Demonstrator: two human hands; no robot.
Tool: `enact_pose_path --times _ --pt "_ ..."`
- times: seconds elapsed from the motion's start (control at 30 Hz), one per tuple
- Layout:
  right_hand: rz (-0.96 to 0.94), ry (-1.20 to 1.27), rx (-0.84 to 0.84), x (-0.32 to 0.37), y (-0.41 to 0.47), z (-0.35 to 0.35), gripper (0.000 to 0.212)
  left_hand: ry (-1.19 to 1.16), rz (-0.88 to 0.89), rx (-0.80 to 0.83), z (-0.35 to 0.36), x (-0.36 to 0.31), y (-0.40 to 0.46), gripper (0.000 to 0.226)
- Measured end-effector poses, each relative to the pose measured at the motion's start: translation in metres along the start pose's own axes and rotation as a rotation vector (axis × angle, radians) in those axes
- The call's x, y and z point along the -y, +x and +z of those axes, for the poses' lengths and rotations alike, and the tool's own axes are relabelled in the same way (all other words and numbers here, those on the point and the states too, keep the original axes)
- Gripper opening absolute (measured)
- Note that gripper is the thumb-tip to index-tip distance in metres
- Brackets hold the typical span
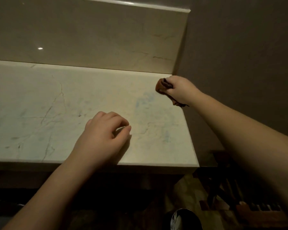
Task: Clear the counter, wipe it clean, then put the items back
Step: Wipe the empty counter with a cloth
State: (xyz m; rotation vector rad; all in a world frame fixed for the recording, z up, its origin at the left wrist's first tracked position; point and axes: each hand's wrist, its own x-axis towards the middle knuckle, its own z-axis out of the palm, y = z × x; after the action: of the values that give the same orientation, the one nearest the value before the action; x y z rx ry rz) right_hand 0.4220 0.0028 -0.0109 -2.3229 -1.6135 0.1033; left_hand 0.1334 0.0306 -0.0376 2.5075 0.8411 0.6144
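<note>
Bench: pale cream marble-patterned stone bench with thin dark veins and faint bluish smears on its right part; it spans most of the view, and its right end meets a plain wall.
Backsplash: glossy beige stone backsplash standing upright along the far edge of the bench, with a small bright light reflection on its left part.
Cloth: crumpled brown cleaning cloth at the far right corner of the bench, one end bunched ahead of my fingers, the other trailing out below my wrist at the bench's right edge.
Right hand: my right hand has its grip closed round the cloth, knuckles up, pressed to the bench surface.
Left hand: my left hand rests near the front edge of the bench, fingers loosely curled, fingertips on the stone, holding nothing.
Below the bench: dark, dim space; a shiny rounded metal object and brown slatted wooden pieces, neither clear enough to identify.
</note>
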Motion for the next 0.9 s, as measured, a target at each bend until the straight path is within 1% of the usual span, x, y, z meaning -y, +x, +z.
enact_pose_path --times 0.1,0.17,0.23,0.33,0.43,0.5,0.6,0.7,0.73,0.83,0.9 --pt "-0.101 0.073 0.077 -0.001 -0.033 -0.003 0.016 0.018 0.01 0.002 0.002 0.001 0.001 0.036" --pt "-0.196 0.046 0.113 -0.005 -0.049 -0.003 0.011 0.022 0.014 -0.004 0.003 0.0 0.002 0.041" --pt "-0.218 0.037 0.119 -0.009 -0.044 -0.003 0.01 0.027 0.007 -0.013 0.003 -0.001 0.002 0.043" --pt "-0.156 -0.015 0.043 -0.015 -0.007 0.0 0.022 0.02 -0.006 -0.015 0.003 -0.001 0.003 0.044" --pt "-0.031 -0.075 -0.067 -0.025 0.038 0.005 0.015 0.01 -0.018 -0.009 0.002 -0.001 0.002 0.043" --pt "0.049 -0.141 -0.102 -0.027 0.058 0.006 0.011 0.006 -0.02 -0.015 0.001 -0.001 0.001 0.041" --pt "0.12 -0.303 -0.127 -0.016 0.082 0.009 0.019 -0.001 -0.022 -0.022 0.002 -0.001 0.002 0.038" --pt "0.099 -0.291 -0.115 0.009 0.098 0.02 0.028 -0.012 -0.034 -0.029 0.002 -0.001 0.002 0.038" --pt "0.078 -0.272 -0.102 0.022 0.102 0.024 0.029 -0.014 -0.04 -0.032 0.001 -0.001 0.002 0.038" --pt "-0.008 -0.28 -0.098 0.062 0.111 0.037 0.021 -0.006 -0.043 -0.033 0.001 -0.001 0.002 0.038" --pt "-0.027 -0.275 -0.089 0.081 0.11 0.039 0.018 0.009 -0.036 -0.029 0.0 -0.001 0.001 0.037"
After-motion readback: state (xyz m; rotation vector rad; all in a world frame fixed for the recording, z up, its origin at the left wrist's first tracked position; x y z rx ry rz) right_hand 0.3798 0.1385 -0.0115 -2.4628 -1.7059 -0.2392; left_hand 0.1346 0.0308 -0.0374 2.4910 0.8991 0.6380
